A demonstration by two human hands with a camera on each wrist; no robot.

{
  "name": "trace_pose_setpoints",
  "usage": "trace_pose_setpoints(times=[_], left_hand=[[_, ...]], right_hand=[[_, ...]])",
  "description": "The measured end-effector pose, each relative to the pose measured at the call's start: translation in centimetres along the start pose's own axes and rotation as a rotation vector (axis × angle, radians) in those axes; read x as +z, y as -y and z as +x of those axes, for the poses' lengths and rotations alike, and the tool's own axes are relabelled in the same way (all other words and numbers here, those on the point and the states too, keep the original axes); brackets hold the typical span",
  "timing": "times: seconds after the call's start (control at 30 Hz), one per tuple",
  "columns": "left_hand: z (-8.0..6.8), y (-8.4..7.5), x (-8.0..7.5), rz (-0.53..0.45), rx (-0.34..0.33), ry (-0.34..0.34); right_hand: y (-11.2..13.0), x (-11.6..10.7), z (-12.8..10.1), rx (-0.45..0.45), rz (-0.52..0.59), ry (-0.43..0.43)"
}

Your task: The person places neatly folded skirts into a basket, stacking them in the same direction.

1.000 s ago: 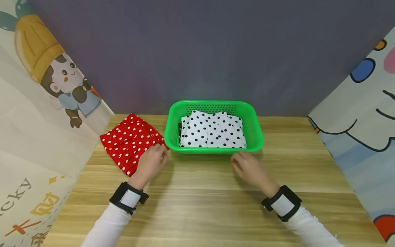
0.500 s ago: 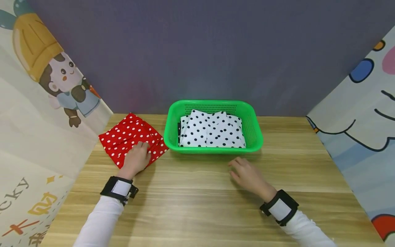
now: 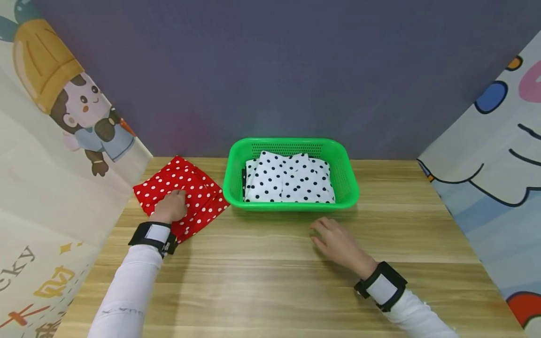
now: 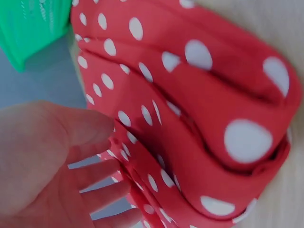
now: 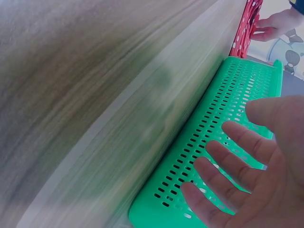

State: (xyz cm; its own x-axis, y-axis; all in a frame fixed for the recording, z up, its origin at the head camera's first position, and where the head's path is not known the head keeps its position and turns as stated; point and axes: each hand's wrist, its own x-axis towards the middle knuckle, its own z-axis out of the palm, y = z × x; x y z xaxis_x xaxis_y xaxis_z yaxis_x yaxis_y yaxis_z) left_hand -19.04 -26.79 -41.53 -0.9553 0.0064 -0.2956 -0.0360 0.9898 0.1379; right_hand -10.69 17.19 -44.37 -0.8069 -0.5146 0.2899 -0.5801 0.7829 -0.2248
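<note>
**Left hand on the red cloth, right hand idle by the basket**

Purple backdrop and cartoon-printed side panels close in a wooden table point(image 3: 270, 281).

Head view: the left hand point(image 3: 171, 206) rests on a folded red polka-dot cloth point(image 3: 198, 188) lying near the table's far left corner, just beside a green basket point(image 3: 352, 188) at the middle of the far edge. A folded white dotted cloth point(image 3: 289, 180) fills the basket. The right hand point(image 3: 336, 241) lies relaxed on the table in front of the basket, holding nothing. I judge the step to be taking hold of the red cloth; the next move calls for gathering all its layers so the fold keeps.

Left wrist view: the fingers point(image 4: 102, 171) are straight against the cloth's stacked layers and nothing is pinched, which the head view cannot settle.

Right wrist view: spread fingers point(image 5: 223, 164) stand just off the basket's perforated wall, apart from it.
</note>
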Motion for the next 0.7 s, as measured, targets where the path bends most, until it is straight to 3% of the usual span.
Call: trace_pose_setpoints(times=[0.2,0.7], left_hand=[[0.8,0.7,0.3,0.013,-0.015,0.091],[-0.7,0.5,2.1,0.037,0.007,-0.001]], right_hand=[[0.3,0.0,0.0,0.002,0.008,0.006],[0.6,0.5,-0.2,-0.005,0.035,0.001]])
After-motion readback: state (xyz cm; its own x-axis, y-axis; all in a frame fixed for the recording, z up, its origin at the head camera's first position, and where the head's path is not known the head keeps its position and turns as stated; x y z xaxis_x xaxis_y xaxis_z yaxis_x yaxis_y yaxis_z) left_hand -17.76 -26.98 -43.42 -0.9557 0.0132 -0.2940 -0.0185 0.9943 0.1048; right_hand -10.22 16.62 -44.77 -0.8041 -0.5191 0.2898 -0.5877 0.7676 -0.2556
